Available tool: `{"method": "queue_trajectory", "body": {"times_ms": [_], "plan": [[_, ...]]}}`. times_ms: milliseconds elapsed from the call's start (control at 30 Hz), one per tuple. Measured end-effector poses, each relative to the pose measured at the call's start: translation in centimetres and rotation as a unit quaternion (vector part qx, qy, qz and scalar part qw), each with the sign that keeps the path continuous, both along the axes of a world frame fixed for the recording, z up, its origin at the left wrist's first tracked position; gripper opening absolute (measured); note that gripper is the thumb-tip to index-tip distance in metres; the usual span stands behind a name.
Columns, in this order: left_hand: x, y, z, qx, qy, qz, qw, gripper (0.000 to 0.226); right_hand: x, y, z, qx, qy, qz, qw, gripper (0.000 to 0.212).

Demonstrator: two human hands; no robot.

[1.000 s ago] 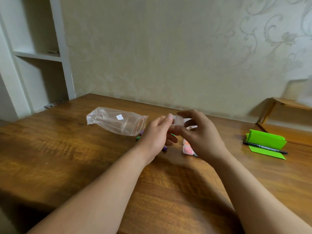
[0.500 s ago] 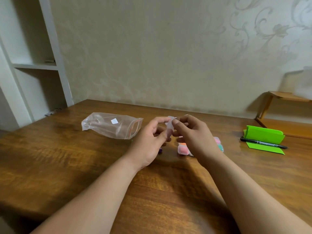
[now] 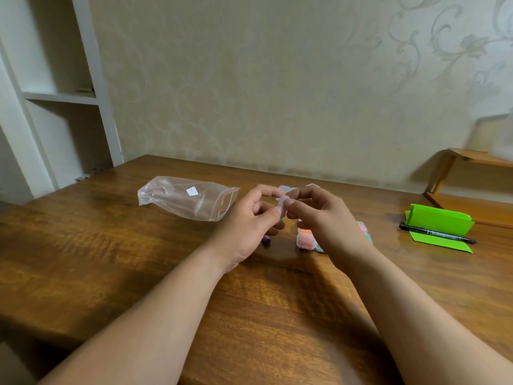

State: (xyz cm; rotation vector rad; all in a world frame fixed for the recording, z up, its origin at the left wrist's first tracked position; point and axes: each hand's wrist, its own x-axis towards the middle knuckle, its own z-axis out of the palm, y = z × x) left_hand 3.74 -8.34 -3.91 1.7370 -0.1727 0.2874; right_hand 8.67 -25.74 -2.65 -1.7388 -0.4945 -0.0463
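Head view: pinching small clear box (image 3: pixel 283 202), left hand (image 3: pixel 249 226) and right hand (image 3: pixel 324 218) both clamped on it, near table's (image 3: pixel 111 259) far edge.

Clear plastic zip bag w/ red seal strip (image 3: pixel 191 197) lies nr far edge of brown wooden table (image 3: pixel 83 259), left of centre. Folded bright-green paper card (image 3: pixel 441 222) stands nr right edge, thin black marker pen (image 3: pixel 437 235) lying on its front flap. White shelf unit (image 3: pixel 91 79) beyond far-left corner.
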Motion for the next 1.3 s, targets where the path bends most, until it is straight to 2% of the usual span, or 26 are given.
{"method": "queue_trajectory", "body": {"times_ms": [333, 667, 1033, 1300], "plan": [[0.3, 0.5, -0.5, 0.011, -0.004, -0.016, 1.0, 0.022, 0.0, 0.1, -0.2, -0.011, 0.003, 0.0, 1.0, 0.016], [0.5, 0.7, -0.7, 0.02, -0.004, -0.011, 1.0, 0.031, -0.5, 0.1, 0.1, -0.023, -0.025, 0.01, 0.999, 0.016], [0.5, 0.6, -0.7, 0.004, -0.002, -0.005, 1.0, 0.027, -0.5, 0.1, -0.1, -0.041, -0.047, -0.001, 0.998, 0.014], [0.5, 0.4, -0.1, -0.082, 0.014, -0.004, 0.997, 0.028, 0.4, -0.1, -0.4, -0.033, -0.041, -0.078, 0.996, 0.012]]}}
